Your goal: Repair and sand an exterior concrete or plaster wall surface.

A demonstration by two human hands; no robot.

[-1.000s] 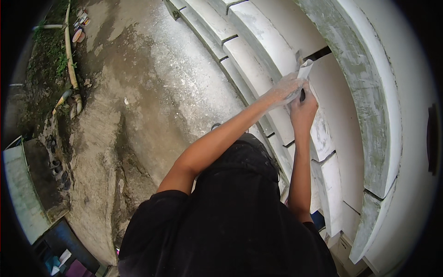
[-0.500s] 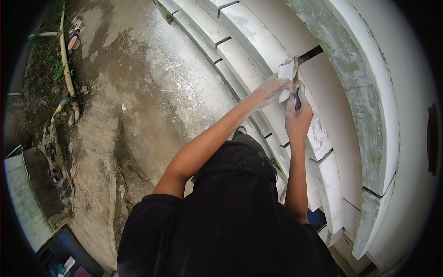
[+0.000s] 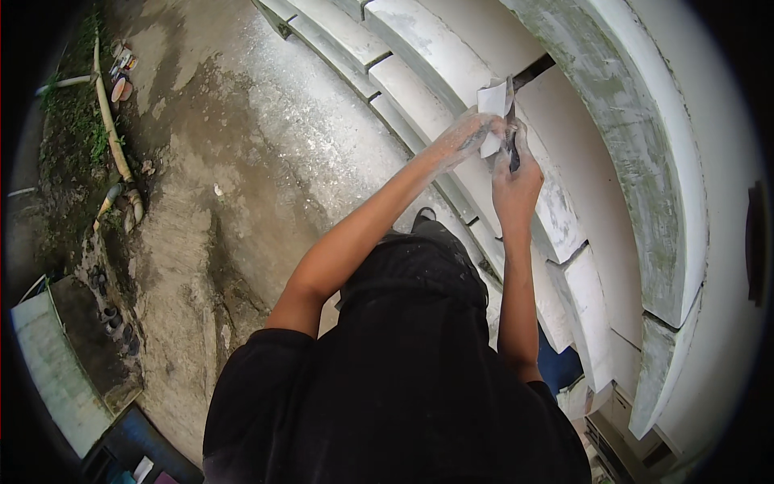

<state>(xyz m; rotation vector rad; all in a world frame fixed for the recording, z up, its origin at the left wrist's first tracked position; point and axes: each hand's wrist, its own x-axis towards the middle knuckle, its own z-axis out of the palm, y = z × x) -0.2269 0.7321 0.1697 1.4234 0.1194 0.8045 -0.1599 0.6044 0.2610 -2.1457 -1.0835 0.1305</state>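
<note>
My left hand point(image 3: 472, 133), dusted with white powder, is closed on a flat white piece point(image 3: 492, 100) that looks like a folded sheet; its upper and lower ends stick out past the fingers. Close against it on the right, my right hand point(image 3: 518, 179) grips the dark handle of a putty knife point(image 3: 514, 153). The knife's thin blade points up and away, beside the white piece's edge. Whether blade and sheet touch I cannot tell. Both hands are held in front of white-coated wall ledges point(image 3: 447, 44).
A larger grey-white ledge point(image 3: 645, 177) curves along the right beside a pale wall point(image 3: 730, 145). White powder covers part of the concrete ground point(image 3: 298, 105). At the left run pipes point(image 3: 109, 121) next to plants and a heap of litter point(image 3: 121, 77).
Both hands, with the white piece and the putty knife, have shifted slightly upward and left in view. The view itself has turned a little. Both grips stay the same.
</note>
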